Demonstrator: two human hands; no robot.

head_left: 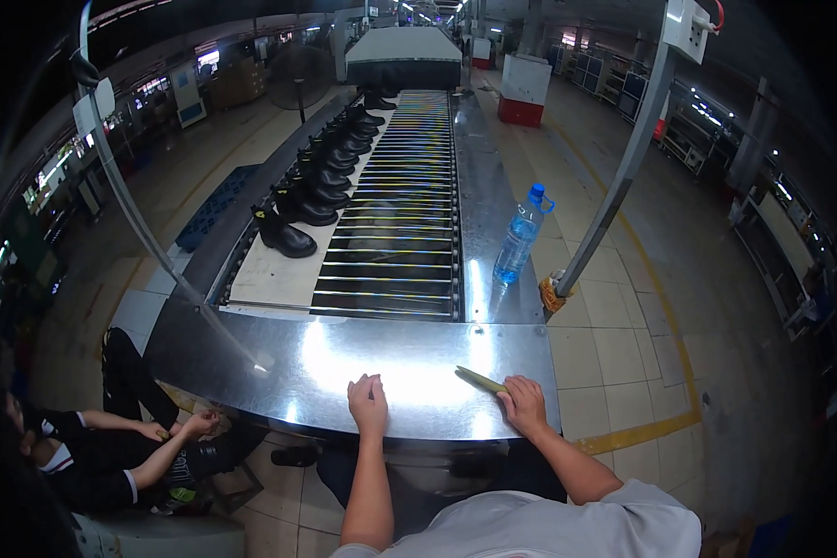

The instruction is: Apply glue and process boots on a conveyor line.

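My right hand [524, 404] is closed around a slim, olive-green, tapered stick-like thing [479, 378]. Its free end points left and away from me, over the shiny metal table end [418, 349]. Whether it is a tool or a strip of material cannot be made out. To the left, my left hand [369, 402] is above the same metal surface, its fingers curled and pressed together. Anything between those fingertips is hidden or too small to name. A gap of bare metal separates the two hands.
Beyond the metal runs a roller conveyor [391, 214] with a row of black ankle boots [288, 234] on a pale board. A blue water bottle [521, 234] stands on its right edge. Upright posts [614, 177] flank the table. A seated co-worker [112, 446] is at the lower left.
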